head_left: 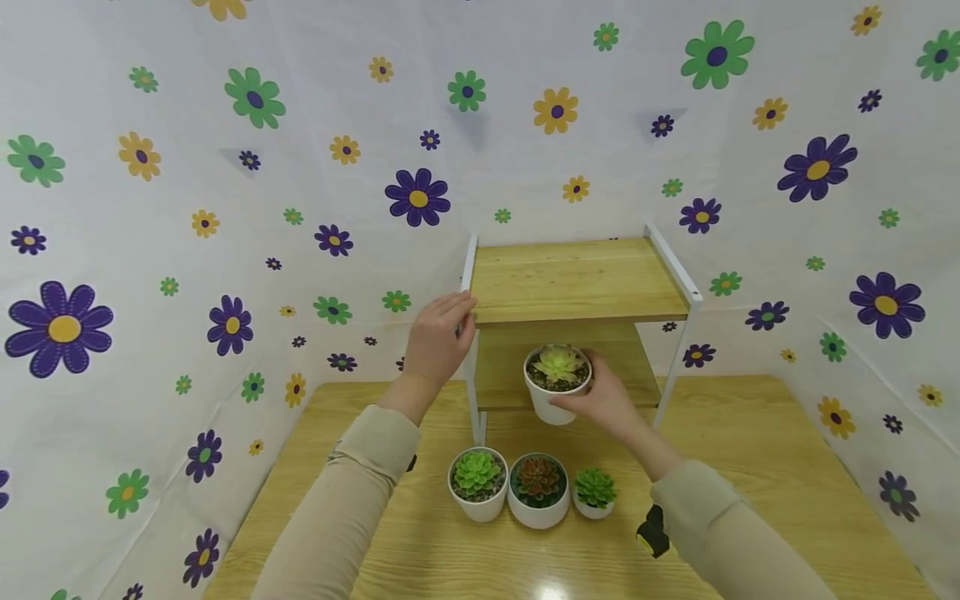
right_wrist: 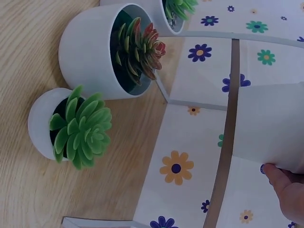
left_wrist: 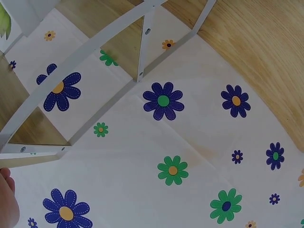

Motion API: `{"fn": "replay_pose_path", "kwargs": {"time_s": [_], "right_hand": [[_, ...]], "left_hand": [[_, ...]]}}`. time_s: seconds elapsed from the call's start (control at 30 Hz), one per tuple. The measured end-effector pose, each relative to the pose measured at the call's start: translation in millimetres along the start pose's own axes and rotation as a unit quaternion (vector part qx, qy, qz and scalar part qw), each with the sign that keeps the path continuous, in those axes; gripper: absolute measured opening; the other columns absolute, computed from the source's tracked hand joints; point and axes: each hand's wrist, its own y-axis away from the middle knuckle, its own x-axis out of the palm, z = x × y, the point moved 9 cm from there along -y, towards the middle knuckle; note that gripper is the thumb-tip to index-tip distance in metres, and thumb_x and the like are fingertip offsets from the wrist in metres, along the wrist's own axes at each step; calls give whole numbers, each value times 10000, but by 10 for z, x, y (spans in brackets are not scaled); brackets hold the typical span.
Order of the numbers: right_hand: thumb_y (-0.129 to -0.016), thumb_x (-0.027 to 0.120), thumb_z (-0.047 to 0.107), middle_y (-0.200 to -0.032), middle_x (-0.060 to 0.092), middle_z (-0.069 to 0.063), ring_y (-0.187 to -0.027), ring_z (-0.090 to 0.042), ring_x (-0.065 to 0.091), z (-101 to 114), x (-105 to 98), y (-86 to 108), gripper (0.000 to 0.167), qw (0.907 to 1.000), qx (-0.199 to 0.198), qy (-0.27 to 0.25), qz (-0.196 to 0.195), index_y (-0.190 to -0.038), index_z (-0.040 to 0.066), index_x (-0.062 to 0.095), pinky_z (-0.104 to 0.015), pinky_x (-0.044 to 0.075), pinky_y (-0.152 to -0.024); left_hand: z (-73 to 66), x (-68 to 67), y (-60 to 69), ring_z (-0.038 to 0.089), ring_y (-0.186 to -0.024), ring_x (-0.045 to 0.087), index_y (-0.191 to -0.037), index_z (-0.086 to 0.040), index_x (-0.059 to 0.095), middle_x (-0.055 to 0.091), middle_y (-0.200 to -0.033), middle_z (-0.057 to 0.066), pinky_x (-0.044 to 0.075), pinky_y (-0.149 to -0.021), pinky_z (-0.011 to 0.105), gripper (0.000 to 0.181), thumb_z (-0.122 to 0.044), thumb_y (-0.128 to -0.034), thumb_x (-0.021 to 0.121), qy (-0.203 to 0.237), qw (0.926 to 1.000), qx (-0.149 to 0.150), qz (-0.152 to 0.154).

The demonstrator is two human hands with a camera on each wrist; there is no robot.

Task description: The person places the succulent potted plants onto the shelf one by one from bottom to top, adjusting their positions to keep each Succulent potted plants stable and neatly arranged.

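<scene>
My right hand (head_left: 606, 398) grips a white pot with a pale green succulent (head_left: 558, 385) by its side, in front of the two-tier wooden shelf (head_left: 577, 279). The pot is held upright, above table level. In the right wrist view its white wall (right_wrist: 270, 126) shows with my thumb on it; the other fingers are mostly hidden. My left hand (head_left: 442, 337) holds the shelf's front left corner, fingers over the top and thumb lower down. Only a bit of that hand (left_wrist: 7, 202) appears in the left wrist view, beside the white frame (left_wrist: 90, 47).
On the wooden table (head_left: 750, 483), before the shelf, stand a bright green succulent (head_left: 477, 473), a reddish succulent (head_left: 538, 483) and a small green succulent (head_left: 596, 488), each in a white pot. Flower-patterned cloth (head_left: 300, 200) surrounds the table at the back and sides.
</scene>
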Motion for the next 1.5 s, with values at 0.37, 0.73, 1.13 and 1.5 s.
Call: {"fn": "replay_pose_path", "kwargs": {"time_s": [0.37,0.73,1.13,1.5], "right_hand": [[-768,764,298,-1426,376,-252,-1292,-395,413,30,102,-162,939,9997,42,215,76,-1455,-6,200,-521,416,-1023],[-779,748,302,-1415,389,-259,-1279,-394,429,86,201,-290,933,9996,102,256,109,-1456,-15,190,-524,411,-1025],[-778,748,343,-1419,382,-249,-1281,-381,429,101,295,-493,962,9992,65,367,154,-1459,-14,170,-516,411,-1025],[-777,742,378,-1433,368,-264,-1299,-387,412,84,342,-566,1003,9985,238,468,145,-1474,-7,132,-509,403,-1039]], "left_hand": [[-11,-14,6,269,-1034,652,-1007,0,699,697,-1078,138,513,-942,351,194,-14,-825,634,-9,10000,15,-19],[-16,-30,21,268,-1022,657,-1002,1,701,702,-1066,136,516,-935,354,197,-4,-817,632,17,9999,67,-107],[-26,-36,15,271,-1023,656,-1010,4,699,699,-1070,142,514,-938,355,203,0,-819,630,66,9999,64,-116],[-22,-31,20,266,-1038,650,-1023,1,696,697,-1083,134,505,-953,350,211,-7,-823,630,20,10000,4,-74]]}}
